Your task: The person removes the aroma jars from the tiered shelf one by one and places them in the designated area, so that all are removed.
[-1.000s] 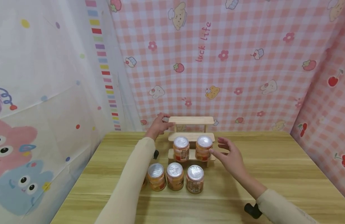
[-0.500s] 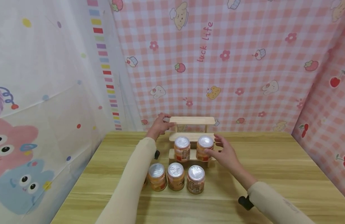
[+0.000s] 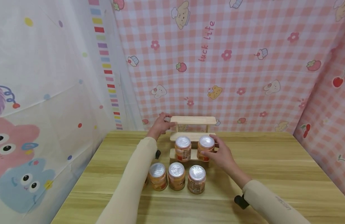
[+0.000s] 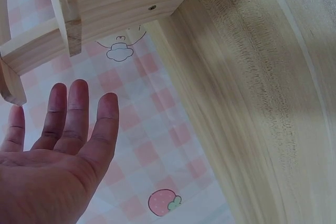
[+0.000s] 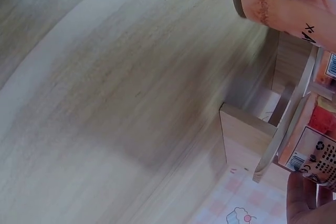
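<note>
My right hand (image 3: 223, 157) holds a can (image 3: 205, 152) with a silver lid and an orange label, thumb in front and fingers round its far side. This can stands upright at the right of the lowest step of a small wooden tiered shelf (image 3: 193, 120). A matching can (image 3: 182, 153) stands to its left. In the right wrist view, fingertips (image 5: 298, 190) touch the held can (image 5: 317, 153) low on its label. My left hand (image 3: 161, 125) is at the left end of the top tier; the left wrist view shows its fingers (image 4: 77, 111) extended, gripping nothing.
In front of the shelf, several more cans stand in a row on the wooden table (image 3: 262, 161), among them a left can (image 3: 158, 180), a middle can (image 3: 176, 179) and a right can (image 3: 197, 183). Another is mostly hidden by the left sleeve (image 3: 133, 174). A checked cloth (image 3: 234, 74) hangs behind.
My right hand has moved left from beside the right-hand can on the shelf and taken hold of it. The left hand stays at the shelf's end.
</note>
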A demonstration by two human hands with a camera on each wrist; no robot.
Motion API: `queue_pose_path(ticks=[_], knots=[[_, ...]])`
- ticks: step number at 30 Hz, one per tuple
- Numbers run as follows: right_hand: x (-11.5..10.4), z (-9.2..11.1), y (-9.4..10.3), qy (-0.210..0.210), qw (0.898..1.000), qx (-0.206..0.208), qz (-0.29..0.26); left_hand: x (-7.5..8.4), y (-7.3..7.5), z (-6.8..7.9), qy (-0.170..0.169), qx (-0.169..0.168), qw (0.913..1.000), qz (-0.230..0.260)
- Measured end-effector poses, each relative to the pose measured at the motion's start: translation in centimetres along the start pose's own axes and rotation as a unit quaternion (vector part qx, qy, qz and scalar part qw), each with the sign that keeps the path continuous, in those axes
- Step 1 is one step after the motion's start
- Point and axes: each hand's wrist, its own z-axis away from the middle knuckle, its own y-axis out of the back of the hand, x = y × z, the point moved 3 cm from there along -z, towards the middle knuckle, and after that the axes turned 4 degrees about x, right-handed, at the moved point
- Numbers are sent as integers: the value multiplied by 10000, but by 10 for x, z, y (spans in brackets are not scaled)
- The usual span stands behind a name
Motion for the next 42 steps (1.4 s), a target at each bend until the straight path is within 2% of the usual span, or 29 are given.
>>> queue_pose_path(ticks=[11,31,42], knots=[[0,7,4,131,9999,112,-22,1,-1,-1,-48,12,9999,88],[-3,32,17,347,9992,141,-146,-2,-1,-2,86,129,9999,-32],[0,43,20,219,9994,131,-240,0,-2,-1,70,84,9999,24]])
